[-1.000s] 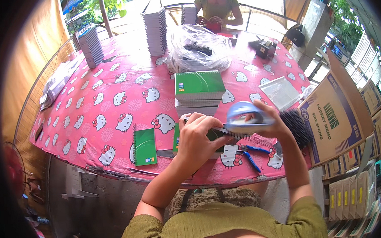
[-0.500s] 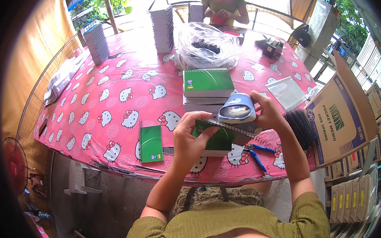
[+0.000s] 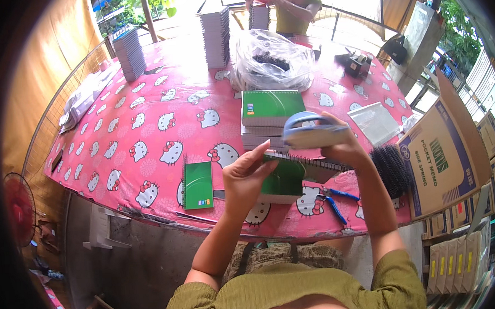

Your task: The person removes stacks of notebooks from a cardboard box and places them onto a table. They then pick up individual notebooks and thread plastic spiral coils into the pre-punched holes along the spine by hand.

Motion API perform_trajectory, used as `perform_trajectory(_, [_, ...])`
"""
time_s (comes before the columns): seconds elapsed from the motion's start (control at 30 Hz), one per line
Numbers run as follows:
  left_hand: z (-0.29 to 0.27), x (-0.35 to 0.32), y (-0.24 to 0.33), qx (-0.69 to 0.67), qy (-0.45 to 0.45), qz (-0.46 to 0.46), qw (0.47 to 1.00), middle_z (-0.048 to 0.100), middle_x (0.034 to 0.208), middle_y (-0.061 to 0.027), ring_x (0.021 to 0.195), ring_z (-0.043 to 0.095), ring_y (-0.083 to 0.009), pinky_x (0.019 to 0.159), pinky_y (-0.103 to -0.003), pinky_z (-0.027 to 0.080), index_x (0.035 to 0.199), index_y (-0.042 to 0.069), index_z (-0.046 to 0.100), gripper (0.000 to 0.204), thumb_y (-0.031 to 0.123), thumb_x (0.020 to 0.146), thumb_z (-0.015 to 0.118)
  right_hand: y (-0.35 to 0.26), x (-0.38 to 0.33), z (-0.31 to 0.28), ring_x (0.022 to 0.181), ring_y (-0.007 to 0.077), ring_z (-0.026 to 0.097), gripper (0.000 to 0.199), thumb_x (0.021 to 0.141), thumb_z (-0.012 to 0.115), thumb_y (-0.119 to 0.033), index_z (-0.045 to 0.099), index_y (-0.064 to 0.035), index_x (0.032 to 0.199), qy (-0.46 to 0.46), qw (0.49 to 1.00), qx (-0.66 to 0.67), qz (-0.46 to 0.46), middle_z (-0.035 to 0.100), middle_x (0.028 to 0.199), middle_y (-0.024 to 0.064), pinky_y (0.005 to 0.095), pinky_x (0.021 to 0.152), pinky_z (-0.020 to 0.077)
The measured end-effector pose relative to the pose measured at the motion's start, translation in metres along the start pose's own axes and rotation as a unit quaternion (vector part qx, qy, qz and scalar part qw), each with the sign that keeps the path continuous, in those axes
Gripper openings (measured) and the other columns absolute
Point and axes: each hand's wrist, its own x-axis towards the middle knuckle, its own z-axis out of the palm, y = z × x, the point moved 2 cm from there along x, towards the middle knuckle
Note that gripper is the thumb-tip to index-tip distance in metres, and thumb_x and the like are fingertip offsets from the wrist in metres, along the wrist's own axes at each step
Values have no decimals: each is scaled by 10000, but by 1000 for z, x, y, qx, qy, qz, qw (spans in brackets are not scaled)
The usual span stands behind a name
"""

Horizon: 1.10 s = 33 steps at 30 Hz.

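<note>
My left hand (image 3: 247, 175) grips a stack of green spiral notebooks (image 3: 284, 180) at its left edge, holding it above the table's near edge. My right hand (image 3: 341, 145) holds a blue tape dispenser (image 3: 311, 130) pressed along the top of that stack, by the black wire spine. Just behind stands a pile of green-covered notebooks (image 3: 271, 112). A single small green notebook (image 3: 198, 184) lies flat on the pink patterned tablecloth (image 3: 147, 142) to the left of my left hand.
Blue-handled pliers (image 3: 332, 198) and black spiral coils (image 3: 391, 167) lie at the right. A clear plastic bag (image 3: 271, 62), tall notebook stacks (image 3: 215, 31), and another stack (image 3: 128, 52) stand farther back. Another person (image 3: 288, 9) works across the table. Cardboard boxes (image 3: 446, 146) stand at the right.
Both hands and the notebook stack have shifted slightly toward me and down; the tape dispenser stays pressed on the stack's top edge. The person opposite has moved their hands.
</note>
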Motion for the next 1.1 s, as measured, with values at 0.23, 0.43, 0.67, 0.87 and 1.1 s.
perform_trajectory(0.23, [-7,3,2,-43,-61,-47,996,669,1009,-47,934,617,-85,814,-224,518,1125,-1,661,340,-108,803,680,37,-37,-20,770,352,654,334,684,521,-23,557,-53,1014,159,959,-236,-16,624,816,197,420,690,517])
perform_trajectory(0.43, [2,15,0,-67,-147,-16,987,586,1011,-19,932,563,-85,778,-248,489,1081,51,571,270,-35,847,675,99,-92,-53,1001,386,592,392,688,615,-60,522,-79,1068,233,824,-469,218,619,1061,164,462,825,493])
perform_trajectory(0.67, [-10,11,11,-193,-48,-19,980,629,1031,-117,988,607,-150,839,-281,505,987,19,524,201,-37,857,667,60,-143,-17,1230,415,436,517,728,721,-161,517,-43,1189,224,859,-458,58,445,1326,235,458,1035,358])
perform_trajectory(0.87, [-8,-8,43,175,-71,334,924,676,1008,-129,950,648,-202,881,-468,487,934,71,584,237,-66,785,707,72,-185,27,1189,415,466,514,803,708,-274,525,5,1194,106,924,-350,110,479,1295,248,472,1030,341])
perform_trajectory(1.1, [3,-51,-4,338,-135,314,877,663,1027,-87,981,615,-264,856,-392,464,853,56,600,178,-14,726,703,65,-191,48,1139,395,474,623,821,677,-383,492,32,1249,107,861,-489,94,508,1228,223,472,975,362])
